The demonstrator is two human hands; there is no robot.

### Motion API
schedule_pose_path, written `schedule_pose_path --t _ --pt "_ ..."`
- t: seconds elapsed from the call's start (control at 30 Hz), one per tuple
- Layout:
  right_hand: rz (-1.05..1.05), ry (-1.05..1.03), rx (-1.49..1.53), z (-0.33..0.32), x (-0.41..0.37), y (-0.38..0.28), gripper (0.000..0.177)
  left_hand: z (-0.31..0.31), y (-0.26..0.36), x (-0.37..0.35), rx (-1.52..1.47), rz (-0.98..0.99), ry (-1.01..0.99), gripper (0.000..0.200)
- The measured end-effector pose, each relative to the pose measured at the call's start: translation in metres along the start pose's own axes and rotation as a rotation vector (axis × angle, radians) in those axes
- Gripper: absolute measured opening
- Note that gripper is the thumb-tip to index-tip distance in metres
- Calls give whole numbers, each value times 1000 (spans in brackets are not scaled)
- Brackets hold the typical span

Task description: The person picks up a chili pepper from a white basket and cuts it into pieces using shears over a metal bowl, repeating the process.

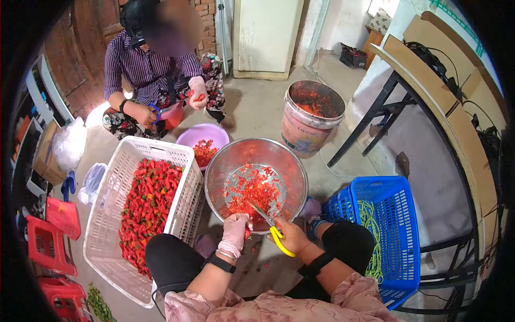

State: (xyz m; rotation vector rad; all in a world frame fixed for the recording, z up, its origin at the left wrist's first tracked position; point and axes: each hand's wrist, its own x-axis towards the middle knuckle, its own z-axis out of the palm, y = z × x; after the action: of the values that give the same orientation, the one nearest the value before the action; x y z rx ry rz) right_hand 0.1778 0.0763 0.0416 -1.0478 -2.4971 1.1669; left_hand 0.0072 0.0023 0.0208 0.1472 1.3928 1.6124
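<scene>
A red chili pepper [247, 233] is pinched in my left hand [234, 232], which wears a pale pink glove, at the near rim of a large steel basin [292, 174]. My right hand [292, 238] grips yellow-handled scissors [279, 244]. Their blades point up and left over the basin, close to my left fingers. Cut red pepper pieces [251, 190] and pale seeds lie scattered on the basin's bottom. To the left, a white plastic crate [185, 209] holds a heap of whole red peppers [150, 198], a few of them greenish.
Opposite, a person [145, 80] squats with blue-handled scissors and a red pepper, beside a purple basin [217, 133] of cut peppers. A stained bucket [306, 129] stands behind my basin. On the right are a blue crate [402, 225] with long green beans and a black-legged table [394, 88]; red stools [48, 244] stand left.
</scene>
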Motion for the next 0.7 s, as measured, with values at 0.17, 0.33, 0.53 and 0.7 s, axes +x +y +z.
schedule_pose_path --t 0.17,0.33,0.53,0.7 --pt "-129 37 -93 3 0 2 57 -1 -1 0 7 19 -17 17" --pt "-28 -33 -203 3 0 1 62 4 0 -4 140 67 -24 16" --pt "6 -66 -210 0 0 -1 55 -2 -2 3 109 18 -44 14" --pt "-58 -34 28 -4 4 0 52 -5 8 3 -170 -82 -121 15"
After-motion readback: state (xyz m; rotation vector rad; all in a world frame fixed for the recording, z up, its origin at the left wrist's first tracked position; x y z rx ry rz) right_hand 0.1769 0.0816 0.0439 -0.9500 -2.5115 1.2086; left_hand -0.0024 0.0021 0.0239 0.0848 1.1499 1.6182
